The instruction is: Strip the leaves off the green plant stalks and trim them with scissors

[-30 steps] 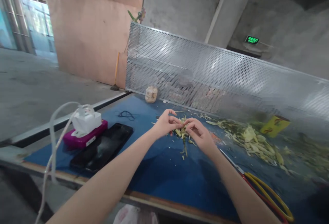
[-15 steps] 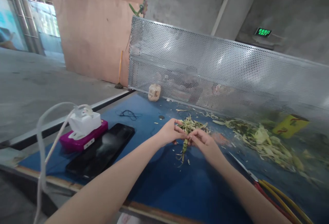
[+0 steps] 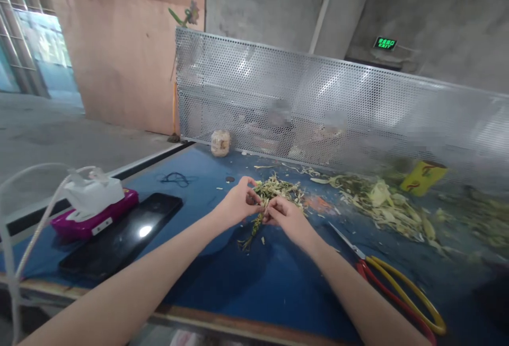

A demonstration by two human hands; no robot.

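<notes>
1. Right now, through the head camera, I see the bare left hand [image 3: 236, 203] pinched narrow on a thin green plant stalk with wispy ends [image 3: 257, 224].
2. My right hand [image 3: 292, 221] meets it there, thumb and fingers drawn together on the same stalk.
3. That stalk is over the blue-topped counter [image 3: 222, 277], just in front of a heap of shredded, pale-green plant bits [image 3: 280, 187].
4. Beside my right forearm lie metal scissors with red and yellow handles [image 3: 362, 259].
5. Farther right, I have a larger pile of pale leaves [image 3: 385, 205] near a yellow box [image 3: 424, 178].
6. On my left, a flat black phone [image 3: 123, 234] lies by a magenta power strip [image 3: 75, 229].
</notes>
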